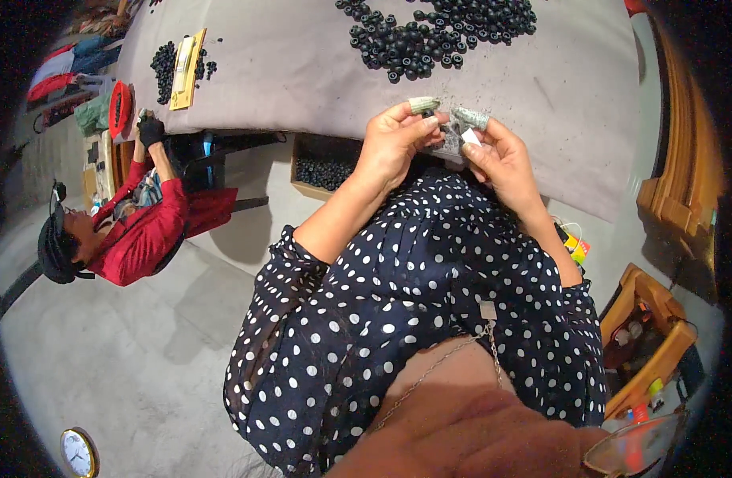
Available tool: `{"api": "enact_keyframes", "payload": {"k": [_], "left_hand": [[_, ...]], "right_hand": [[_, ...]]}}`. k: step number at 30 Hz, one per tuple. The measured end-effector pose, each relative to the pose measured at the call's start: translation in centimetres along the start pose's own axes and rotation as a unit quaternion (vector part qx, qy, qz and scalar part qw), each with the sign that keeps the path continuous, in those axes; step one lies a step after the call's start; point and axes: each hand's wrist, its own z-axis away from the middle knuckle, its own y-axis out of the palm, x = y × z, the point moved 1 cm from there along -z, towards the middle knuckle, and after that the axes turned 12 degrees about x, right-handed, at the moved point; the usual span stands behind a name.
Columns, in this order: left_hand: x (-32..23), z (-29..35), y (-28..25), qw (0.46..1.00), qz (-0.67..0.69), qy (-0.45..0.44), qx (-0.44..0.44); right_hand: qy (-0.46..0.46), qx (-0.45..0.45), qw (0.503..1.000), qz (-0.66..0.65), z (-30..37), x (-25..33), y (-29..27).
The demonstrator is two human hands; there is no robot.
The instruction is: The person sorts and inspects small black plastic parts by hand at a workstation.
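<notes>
White scrap [471, 138] pinched in the right hand [505, 159], left hand [394, 139] narrowly curled (its hold unclear).

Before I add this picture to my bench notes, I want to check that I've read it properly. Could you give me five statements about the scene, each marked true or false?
1. The left hand has a pale cover on a finger. True.
2. The right hand holds a red screwdriver. False: it holds a small white piece.
3. The large pile of round black parts lies on the table, beyond both hands. True.
4. The open box stands on top of the table. False: it sits below the table's near edge, with small dark parts inside.
5. The person at the left wears a red top. True.
</notes>
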Motion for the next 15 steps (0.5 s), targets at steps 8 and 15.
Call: {"api": "enact_keyframes", "payload": {"k": [8,15], "left_hand": [[-0.2,0.7,0.7,0.997,0.027,-0.033,0.066],[-0.8,0.8,1.1,0.993,0.055,-0.043,0.091]], "right_hand": [[0.002,0.044,0.999,-0.002,-0.5,0.0,0.0],[0.021,0.053,0.998,0.002,-0.5,0.1,0.3]]}}
